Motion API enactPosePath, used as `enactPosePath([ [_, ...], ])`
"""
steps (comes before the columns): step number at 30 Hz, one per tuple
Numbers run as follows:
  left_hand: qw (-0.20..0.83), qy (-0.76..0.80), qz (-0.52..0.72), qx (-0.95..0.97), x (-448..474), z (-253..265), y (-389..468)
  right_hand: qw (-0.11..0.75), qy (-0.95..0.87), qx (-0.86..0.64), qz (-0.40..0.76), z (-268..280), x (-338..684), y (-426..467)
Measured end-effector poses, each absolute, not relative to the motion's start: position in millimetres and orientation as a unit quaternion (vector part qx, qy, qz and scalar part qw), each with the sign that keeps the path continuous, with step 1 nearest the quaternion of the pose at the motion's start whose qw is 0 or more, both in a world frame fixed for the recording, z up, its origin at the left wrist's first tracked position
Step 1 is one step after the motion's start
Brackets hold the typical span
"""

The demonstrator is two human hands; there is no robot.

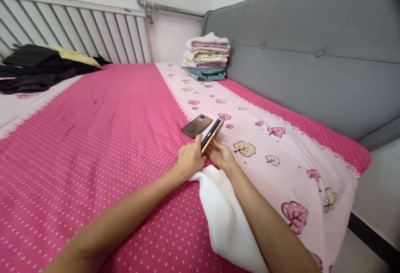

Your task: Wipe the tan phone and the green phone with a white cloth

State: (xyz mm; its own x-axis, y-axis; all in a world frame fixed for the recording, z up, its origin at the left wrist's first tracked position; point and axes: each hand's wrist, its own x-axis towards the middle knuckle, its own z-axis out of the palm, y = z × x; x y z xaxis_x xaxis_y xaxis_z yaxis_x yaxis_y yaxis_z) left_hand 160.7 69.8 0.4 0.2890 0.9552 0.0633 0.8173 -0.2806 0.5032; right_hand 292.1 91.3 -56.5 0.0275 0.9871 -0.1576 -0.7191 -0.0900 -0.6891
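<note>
Both my hands hold a gold-edged smartphone (213, 133) tilted up on its side above the bed. A dark layer and a white layer lie against it; whether these are a case or other phones I cannot tell. My left hand (191, 155) grips the near left side, thumb along the top. Around the lower right side curl the fingers of my right hand (220, 153), partly hidden behind the phone. Just beyond lies another smartphone (196, 126), back up, camera block at its far corner. A white fluffy cloth (221, 214) stretches below my wrists, between my forearms.
A pink bedspread (125, 110) with dots and tree prints covers the bed. Folded fabrics (206, 54) are stacked by the grey padded headboard (296, 35). Dark clothes (34, 67) and a yellow garment (76, 55) lie at the far left, near the white radiator (81, 27).
</note>
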Motion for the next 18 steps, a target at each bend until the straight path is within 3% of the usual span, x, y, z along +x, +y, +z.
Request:
enactPosePath([
  [6, 0.412, 0.526, 0.349, 0.657, 126, -12, 78, 0.613, -0.247, -0.302, 0.687, -57, 292, 85],
  [10, 0.565, 0.529, 0.393, 0.497, 86, -14, 77, 0.581, -0.264, -0.299, 0.71, -56, 292, 82],
  [13, 0.588, 0.559, 0.441, 0.383, 47, -4, 74, 0.574, -0.264, -0.296, 0.716, -58, 293, 82],
  [18, 0.535, 0.587, 0.537, 0.284, -32, 31, 57, 0.568, -0.264, -0.277, 0.729, -62, 295, 82],
])
